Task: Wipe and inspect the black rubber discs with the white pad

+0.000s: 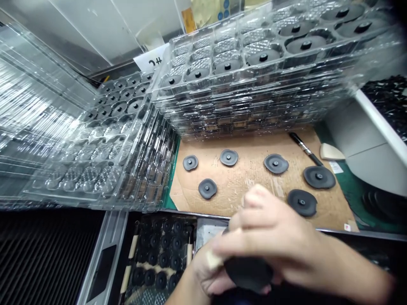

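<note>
While your fingers (254, 220) curl together over it, a black rubber disc (249, 271) sits clamped between both hands, low in the view and just in front of the cardboard sheet (241, 178). Your right hand (270, 237) covers the disc from above; your left hand (206, 271) cups it from below, a pale tip at its thumb, though blur hides the exact grip. The step in hand appears to be working or inspecting this one disc. Six like discs, among them one near the centre (207, 188), lie apart on the cardboard. Stacked clear trays (254, 84) stand behind, some pockets filled. The next move likely calls for a free spot among those discs.
</note>
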Demonstrator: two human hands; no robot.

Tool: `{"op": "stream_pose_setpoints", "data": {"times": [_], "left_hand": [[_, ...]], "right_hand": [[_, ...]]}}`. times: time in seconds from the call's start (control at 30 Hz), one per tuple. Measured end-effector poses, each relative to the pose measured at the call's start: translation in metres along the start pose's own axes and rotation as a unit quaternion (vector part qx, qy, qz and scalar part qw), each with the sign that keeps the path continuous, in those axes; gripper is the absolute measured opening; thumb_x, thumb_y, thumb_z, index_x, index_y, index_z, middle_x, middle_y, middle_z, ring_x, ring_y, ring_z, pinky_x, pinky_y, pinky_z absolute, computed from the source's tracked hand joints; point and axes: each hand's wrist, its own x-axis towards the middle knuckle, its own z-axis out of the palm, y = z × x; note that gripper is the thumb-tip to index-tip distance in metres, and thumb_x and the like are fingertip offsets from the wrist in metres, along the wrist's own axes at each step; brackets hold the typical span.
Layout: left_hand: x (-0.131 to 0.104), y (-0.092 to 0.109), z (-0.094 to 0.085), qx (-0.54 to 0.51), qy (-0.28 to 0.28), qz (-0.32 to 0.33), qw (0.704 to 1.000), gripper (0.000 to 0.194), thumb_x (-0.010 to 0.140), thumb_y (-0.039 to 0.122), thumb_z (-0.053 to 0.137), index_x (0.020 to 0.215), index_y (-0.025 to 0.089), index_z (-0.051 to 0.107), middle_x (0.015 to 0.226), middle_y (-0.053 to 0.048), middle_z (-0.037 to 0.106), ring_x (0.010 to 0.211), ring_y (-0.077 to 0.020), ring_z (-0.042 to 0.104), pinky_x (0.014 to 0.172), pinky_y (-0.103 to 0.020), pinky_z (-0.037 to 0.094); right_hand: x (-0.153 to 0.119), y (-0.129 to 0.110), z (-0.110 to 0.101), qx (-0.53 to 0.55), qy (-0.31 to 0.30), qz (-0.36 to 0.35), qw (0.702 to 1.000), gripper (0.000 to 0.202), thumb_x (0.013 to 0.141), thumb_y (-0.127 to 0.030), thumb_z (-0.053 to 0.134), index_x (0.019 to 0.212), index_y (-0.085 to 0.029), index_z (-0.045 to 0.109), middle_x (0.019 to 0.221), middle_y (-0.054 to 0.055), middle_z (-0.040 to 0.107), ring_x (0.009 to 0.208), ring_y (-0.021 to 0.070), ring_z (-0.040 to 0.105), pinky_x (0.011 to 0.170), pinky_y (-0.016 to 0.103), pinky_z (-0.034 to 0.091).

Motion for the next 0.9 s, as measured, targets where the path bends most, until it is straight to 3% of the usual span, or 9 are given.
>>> {"op": "stream_pose_setpoints", "data": {"times": [0.13, 0.23, 0.37, 0.43, 0.57, 0.67, 0.77, 0.9], "left_hand": [[-0.001, 0.006, -0.007, -0.061, -0.046, -0.027, 0.997, 0.043, 0.063, 0.031, 0.075, 0.102, 0.017, 0.066, 0.101, -0.006, 0.068, 0.088, -0.0217, 0.066, 0.070, -0.025, 0.055], [-0.003, 0.009, -0.012, -0.104, -0.047, 0.000, 0.993, 0.047, 0.060, 0.030, 0.078, 0.104, 0.021, 0.065, 0.109, -0.005, 0.065, 0.095, -0.0235, 0.064, 0.076, -0.028, 0.054], [-0.005, 0.008, -0.019, -0.116, -0.025, 0.053, 0.991, 0.052, 0.062, 0.033, 0.076, 0.111, 0.023, 0.062, 0.116, -0.006, 0.061, 0.103, -0.0256, 0.060, 0.083, -0.031, 0.051], [-0.004, 0.007, -0.022, -0.122, -0.016, 0.070, 0.990, 0.051, 0.063, 0.035, 0.074, 0.112, 0.025, 0.061, 0.119, -0.005, 0.060, 0.107, -0.0266, 0.058, 0.086, -0.032, 0.049], [-0.002, 0.009, -0.022, -0.124, -0.002, 0.098, 0.987, 0.049, 0.065, 0.034, 0.073, 0.112, 0.024, 0.061, 0.122, -0.004, 0.058, 0.110, -0.0262, 0.056, 0.091, -0.033, 0.047], [-0.003, 0.010, -0.019, -0.111, 0.006, 0.125, 0.986, 0.052, 0.062, 0.032, 0.074, 0.112, 0.025, 0.060, 0.121, -0.004, 0.059, 0.109, -0.0265, 0.057, 0.090, -0.033, 0.047], [-0.005, 0.012, -0.018, -0.092, 0.016, 0.148, 0.984, 0.054, 0.060, 0.028, 0.077, 0.112, 0.025, 0.060, 0.119, -0.004, 0.059, 0.106, -0.0252, 0.059, 0.089, -0.032, 0.048], [-0.005, 0.014, -0.019, -0.072, 0.049, 0.168, 0.982, 0.056, 0.059, 0.028, 0.078, 0.112, 0.026, 0.060, 0.123, -0.006, 0.057, 0.105, -0.0242, 0.059, 0.089, -0.032, 0.047]], "right_hand": [[-0.019, 0.053, 0.012, -0.005, 0.039, 0.246, 0.968, 0.029, 0.091, -0.034, 0.046, 0.118, -0.031, 0.056, 0.101, -0.001, 0.065, 0.085, 0.0126, 0.059, 0.071, 0.024, 0.046], [-0.043, 0.094, 0.041, -0.122, 0.072, 0.317, 0.938, 0.035, 0.091, -0.035, 0.041, 0.123, -0.027, 0.053, 0.112, 0.006, 0.060, 0.100, 0.0202, 0.057, 0.082, 0.034, 0.049], [-0.069, 0.113, 0.084, -0.201, 0.123, 0.339, 0.911, 0.048, 0.090, -0.034, 0.040, 0.136, -0.019, 0.039, 0.127, 0.015, 0.045, 0.113, 0.0295, 0.048, 0.089, 0.046, 0.044], [-0.071, 0.114, 0.093, -0.217, 0.124, 0.340, 0.907, 0.051, 0.087, -0.037, 0.045, 0.134, -0.017, 0.042, 0.127, 0.016, 0.043, 0.111, 0.0311, 0.049, 0.088, 0.047, 0.045], [-0.055, 0.116, 0.082, -0.225, 0.134, 0.338, 0.904, 0.036, 0.089, -0.032, 0.041, 0.116, -0.014, 0.057, 0.115, 0.016, 0.051, 0.098, 0.0277, 0.056, 0.082, 0.044, 0.048], [-0.045, 0.106, 0.072, -0.204, 0.138, 0.322, 0.914, 0.032, 0.091, -0.030, 0.040, 0.117, -0.019, 0.055, 0.106, 0.010, 0.058, 0.095, 0.0209, 0.059, 0.081, 0.036, 0.049], [-0.047, 0.092, 0.079, -0.147, 0.116, 0.286, 0.940, 0.034, 0.091, -0.026, 0.042, 0.124, -0.021, 0.049, 0.108, 0.006, 0.061, 0.095, 0.0150, 0.059, 0.080, 0.028, 0.050], [-0.049, 0.073, 0.079, -0.092, 0.087, 0.256, 0.958, 0.027, 0.090, -0.021, 0.045, 0.112, -0.021, 0.059, 0.093, 0.003, 0.066, 0.083, 0.0133, 0.061, 0.074, 0.026, 0.050]]}}
